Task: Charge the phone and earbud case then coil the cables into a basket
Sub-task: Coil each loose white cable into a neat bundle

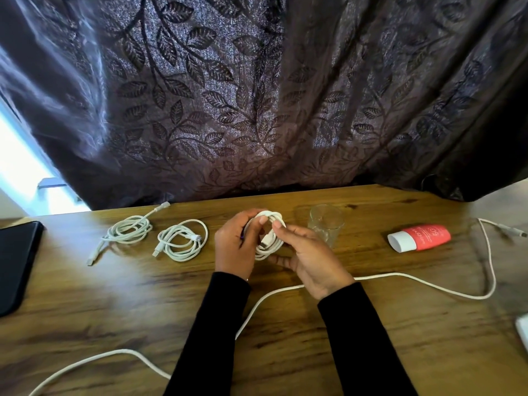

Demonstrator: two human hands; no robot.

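Observation:
Above the middle of the wooden table (pixel 285 352), both hands hold one coiled white cable (pixel 268 241). My left hand (pixel 237 247) grips the coil's left side. My right hand (pixel 308 258) pinches its upper right edge with thumb and forefinger, the other fingers under the coil. Two more coiled white cables lie to the left, one (pixel 128 230) with a plug pointing to the back, one (pixel 183 240) beside it. A long loose white cable (pixel 428 281) runs across the table under my arms and loops toward the right edge.
A clear drinking glass (pixel 327 222) stands just right of my hands. A red tube with a white cap (pixel 418 237) lies further right. A black flat object (pixel 17 261) lies at the left edge, a white object (pixel 523 330) at the right edge. A dark leaf-patterned curtain (pixel 257 95) hangs behind.

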